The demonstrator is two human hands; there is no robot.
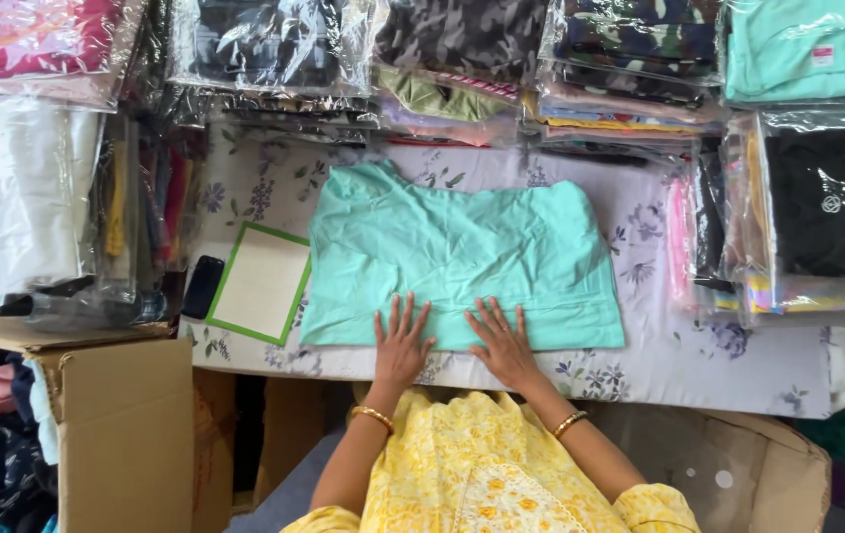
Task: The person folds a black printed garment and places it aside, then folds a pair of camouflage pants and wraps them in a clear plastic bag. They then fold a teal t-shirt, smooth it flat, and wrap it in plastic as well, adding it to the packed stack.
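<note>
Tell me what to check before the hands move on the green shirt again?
1. Both hands flat on the shirt: ok. The left hand and right hand press, fingers spread, on the near edge of the mint green shirt.
2. Shirt lying smooth: not ok, some wrinkles show across the middle.
3. Shirt fully on the table: ok, it rests on the flowered tablecloth.
4. Green-edged board out of the way: ok, it lies beside the shirt's left edge.
5. Dark phone safe: ok, apart from the shirt, near the bagged clothes.
6. Sleeves tucked under: cannot tell.
</note>
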